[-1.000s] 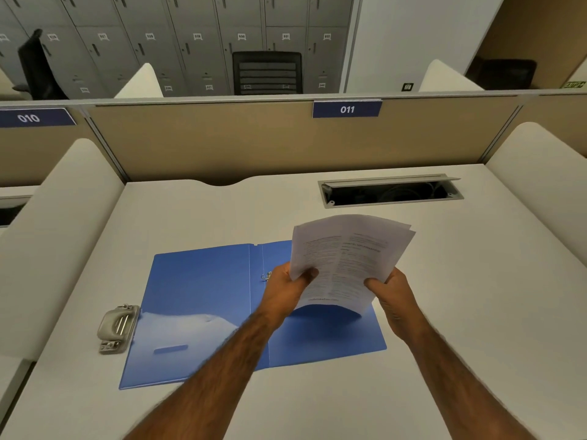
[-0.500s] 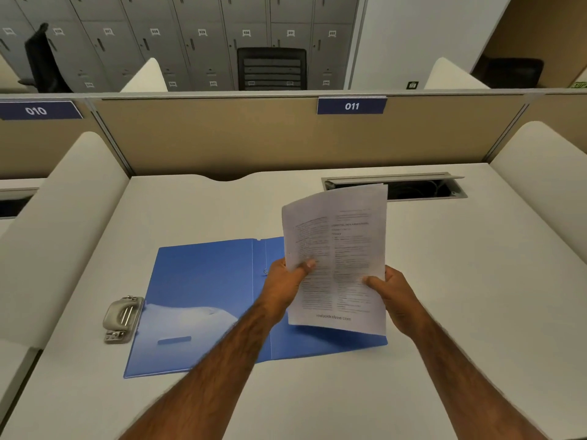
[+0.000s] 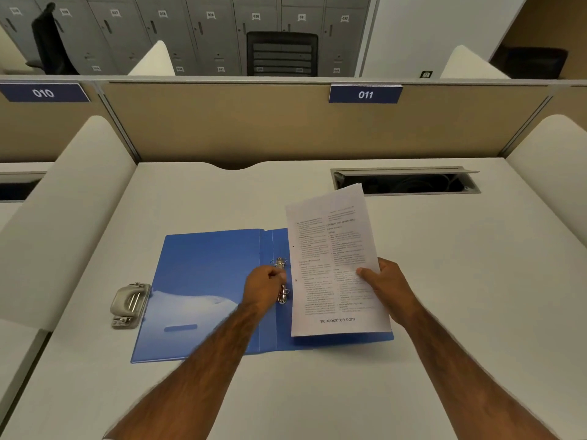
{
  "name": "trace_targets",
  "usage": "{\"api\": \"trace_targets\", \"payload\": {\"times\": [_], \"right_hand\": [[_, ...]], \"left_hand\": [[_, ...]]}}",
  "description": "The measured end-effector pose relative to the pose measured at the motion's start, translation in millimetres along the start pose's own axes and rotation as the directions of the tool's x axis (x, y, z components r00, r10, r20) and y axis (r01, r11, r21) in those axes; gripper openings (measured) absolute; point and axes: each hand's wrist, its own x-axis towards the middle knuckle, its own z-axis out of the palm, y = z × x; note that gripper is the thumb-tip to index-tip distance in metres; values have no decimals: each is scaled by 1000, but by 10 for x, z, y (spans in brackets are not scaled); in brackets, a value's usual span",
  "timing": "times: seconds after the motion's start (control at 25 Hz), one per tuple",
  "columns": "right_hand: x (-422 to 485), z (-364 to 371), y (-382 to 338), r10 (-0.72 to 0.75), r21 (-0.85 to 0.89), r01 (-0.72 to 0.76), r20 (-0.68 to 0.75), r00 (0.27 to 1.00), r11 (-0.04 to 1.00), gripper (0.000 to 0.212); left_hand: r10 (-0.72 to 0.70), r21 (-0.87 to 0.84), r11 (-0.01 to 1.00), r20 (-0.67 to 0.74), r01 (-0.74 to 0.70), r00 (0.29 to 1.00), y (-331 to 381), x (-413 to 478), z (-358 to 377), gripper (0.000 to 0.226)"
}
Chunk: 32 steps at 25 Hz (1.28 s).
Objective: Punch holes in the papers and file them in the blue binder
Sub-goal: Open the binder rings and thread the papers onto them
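With punched papers [image 3: 336, 265] gripped in my right hand [image 3: 386, 282] at frame centre-right over the open blue binder [image 3: 206, 281], my left hand [image 3: 265, 289] pinches its rings [image 3: 281, 281]; filing remains.

A grey desk [image 3: 222, 198] with an open cable tray [image 3: 409, 182], beige partition [image 3: 222, 122], grey lockers [image 3: 190, 30] behind.

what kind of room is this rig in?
Likely a shared office or study room: numbered desk bays, with the partition tagged 011, grey numbered lockers behind it, an office chair, and a cable hatch in the desk.
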Motion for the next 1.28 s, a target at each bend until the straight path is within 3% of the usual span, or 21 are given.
{"api": "trace_targets", "payload": {"times": [0.16, 0.36, 0.56, 0.84, 1.08, 1.28], "right_hand": [[-11, 74, -4, -6, -53, 7, 20, 1000, 999, 22], [-36, 185, 2, -5, -37, 6, 26, 1000, 999, 20], [-58, 301, 30, 9, -37, -8, 33, 999, 999, 16], [-29, 290, 61, 26, -78, -25, 18, 999, 997, 23], [-24, 334, 37, 28, -54, -28, 17, 999, 998, 20], [-27, 326, 20, 33, -77, -32, 15, 999, 997, 22]], "left_hand": [[38, 162, 986, 68, -48, 997, -123, 103, -53, 16], [-33, 145, 989, 198, 4, 980, -171, 166, -67, 18], [-65, 165, 985, 142, 41, 988, -201, 192, -105, 19], [-107, 246, 968, 199, 57, 974, -159, 210, -112, 18], [-96, 166, 983, 147, 72, 984, -166, 198, -110, 11], [-94, 204, 978, 210, 50, 973, -122, 192, -100, 11]]}}
